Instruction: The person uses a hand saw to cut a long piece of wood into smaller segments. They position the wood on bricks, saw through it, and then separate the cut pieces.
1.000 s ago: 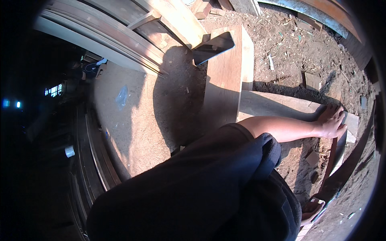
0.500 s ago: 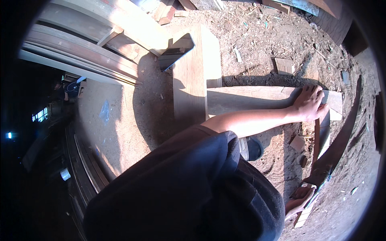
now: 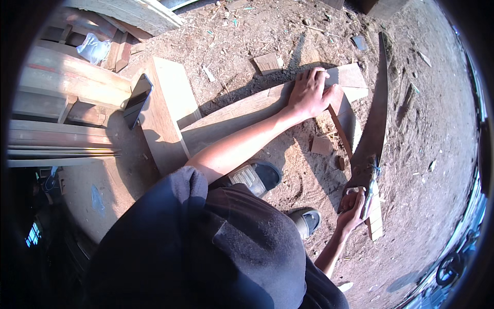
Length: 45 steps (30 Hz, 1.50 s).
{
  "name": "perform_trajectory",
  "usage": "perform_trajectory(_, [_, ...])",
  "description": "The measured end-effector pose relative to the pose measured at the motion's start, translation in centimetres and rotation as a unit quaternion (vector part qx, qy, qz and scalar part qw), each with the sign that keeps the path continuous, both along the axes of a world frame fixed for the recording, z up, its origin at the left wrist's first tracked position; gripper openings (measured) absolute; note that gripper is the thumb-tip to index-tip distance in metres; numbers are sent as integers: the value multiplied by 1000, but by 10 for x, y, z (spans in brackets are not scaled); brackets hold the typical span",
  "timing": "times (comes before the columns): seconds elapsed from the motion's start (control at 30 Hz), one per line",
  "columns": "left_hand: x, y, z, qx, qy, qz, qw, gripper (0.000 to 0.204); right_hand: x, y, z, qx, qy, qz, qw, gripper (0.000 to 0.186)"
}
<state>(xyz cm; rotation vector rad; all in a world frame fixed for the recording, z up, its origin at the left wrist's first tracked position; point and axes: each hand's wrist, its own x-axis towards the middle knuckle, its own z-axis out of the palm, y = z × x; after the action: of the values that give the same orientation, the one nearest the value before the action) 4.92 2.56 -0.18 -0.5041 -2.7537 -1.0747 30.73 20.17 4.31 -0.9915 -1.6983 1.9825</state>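
A person's right grip (image 3: 353, 208) wraps its fingers around the handle of a saw (image 3: 375, 113), the blade reaching forward from that grip over bare ground (image 3: 411, 170), its tip farther out than the left grip (image 3: 309, 92) and to its right. Just beside the right grip shows the pale near end of a batten (image 3: 376, 226), which runs forward under the saw's handle end to the left grip's thumb, a toothed shadow along it. The left grip presses down on a plank (image 3: 247, 110), fingers laid across the wood and thumb spread apart; whether it pinches anything cannot be told. The plank's far end juts out to the right of that grip, apart from the blade. Between the two grips lies a brown offcut (image 3: 321, 145); a wood scrap (image 3: 268, 64) sits just beyond the left grip. Two sandals (image 3: 262, 179) stand left of the right grip. Farther left of both, the plank meets a thick beam (image 3: 164, 118), with a phone (image 3: 138, 100) at its left edge. Farthest left lie stacked timbers (image 3: 67, 77) and, beyond them, a clear plastic bag (image 3: 94, 48).
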Motion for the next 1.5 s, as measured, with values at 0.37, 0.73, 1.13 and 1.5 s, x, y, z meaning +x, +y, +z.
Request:
perform_trajectory(0.37, [9,-8,4,74,102,8,992,34,24,20,25,118,-61,-123,983,20])
perform_trajectory(0.73, [88,-63,325,461,108,-585,659,32,45,8,15,69,-15,-134,988,18])
perform_trajectory(1.13, [140,-76,356,423,170,-600,657,27,44,9,15,135,-22,-112,984,20])
perform_trajectory(1.5, [93,-47,297,466,158,-481,726,21,38,7,27,124,-44,-123,984,19])
